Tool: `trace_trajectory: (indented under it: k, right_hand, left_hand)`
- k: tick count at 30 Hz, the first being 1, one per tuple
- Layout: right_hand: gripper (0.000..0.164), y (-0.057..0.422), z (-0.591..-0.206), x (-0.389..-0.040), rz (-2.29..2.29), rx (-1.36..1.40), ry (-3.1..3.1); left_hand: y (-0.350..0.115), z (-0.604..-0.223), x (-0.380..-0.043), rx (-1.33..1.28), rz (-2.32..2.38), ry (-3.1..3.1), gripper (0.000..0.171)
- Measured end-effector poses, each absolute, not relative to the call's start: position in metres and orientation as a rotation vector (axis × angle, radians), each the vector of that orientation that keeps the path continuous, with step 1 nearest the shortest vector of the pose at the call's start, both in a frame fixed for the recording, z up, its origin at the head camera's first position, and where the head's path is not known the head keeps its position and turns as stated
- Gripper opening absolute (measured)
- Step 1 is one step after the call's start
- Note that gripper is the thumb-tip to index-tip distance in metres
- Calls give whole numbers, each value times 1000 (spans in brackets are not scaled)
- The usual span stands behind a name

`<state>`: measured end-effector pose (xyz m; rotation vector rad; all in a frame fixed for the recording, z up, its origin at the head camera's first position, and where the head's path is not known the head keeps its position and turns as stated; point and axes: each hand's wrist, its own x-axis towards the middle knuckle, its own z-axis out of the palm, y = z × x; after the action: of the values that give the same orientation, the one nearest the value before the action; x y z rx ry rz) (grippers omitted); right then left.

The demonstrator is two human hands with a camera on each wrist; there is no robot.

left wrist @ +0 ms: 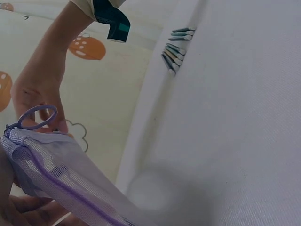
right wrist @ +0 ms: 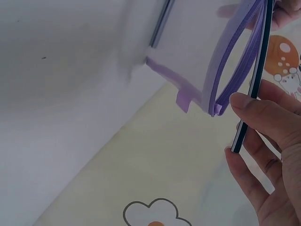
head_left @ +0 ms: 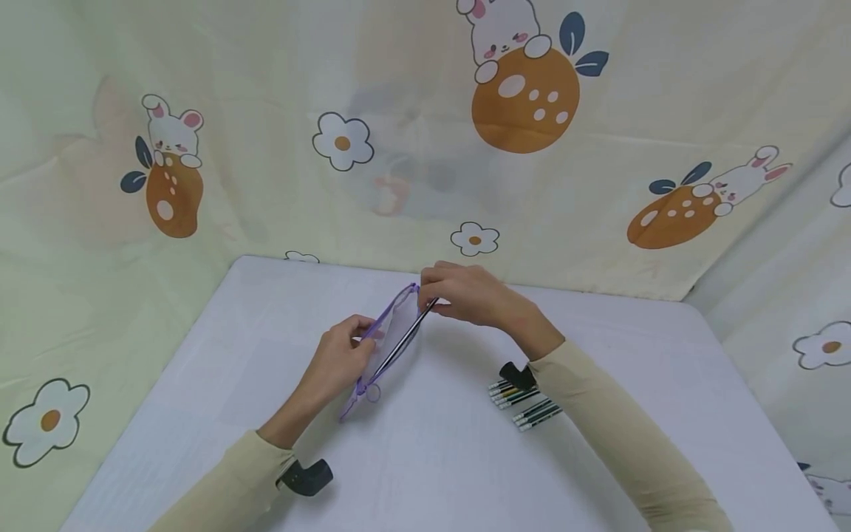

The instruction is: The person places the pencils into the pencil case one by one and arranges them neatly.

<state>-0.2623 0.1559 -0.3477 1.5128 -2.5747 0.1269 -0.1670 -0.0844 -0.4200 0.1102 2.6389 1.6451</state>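
Note:
A translucent mesh zip pouch (left wrist: 70,162) with purple edging stands with its zip mouth open. My left hand (head_left: 341,358) grips it by one side, its fingers partly behind the mesh in the left wrist view. Between thumb and fingers, my right hand (right wrist: 273,127) pinches a slim dark-green and white striped pencil (right wrist: 257,70) near one end. The pencil slants along the open mouth, and its far end is hidden at the pouch. Another dark striped stick (right wrist: 161,26) shows through the pouch wall in the right wrist view.
Several dark pencils with white ends (head_left: 538,414), one of them yellowish, lie on the white table (head_left: 452,458) near the right forearm. A purple ring (left wrist: 40,117) hangs at the zip's end. A patterned curtain (head_left: 412,89) borders the table's back and sides.

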Motion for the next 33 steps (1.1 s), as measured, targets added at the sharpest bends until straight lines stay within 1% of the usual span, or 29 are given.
trace_trajectory:
  k: [5,21,33]
  right_hand:
    - [17,148,-346,-263,128,1548,-2568]
    - [13,133,-354,-267,213,1618,-2637]
    - [13,124,-363,-268,182,1707,-2588]
  left_hand:
    - [-84,-419,-167,113,1645,2642,29]
    - [-87,-419,-168,120,1689,2566,36]
    - [-86,-421,-169,143,1667,2610,32]
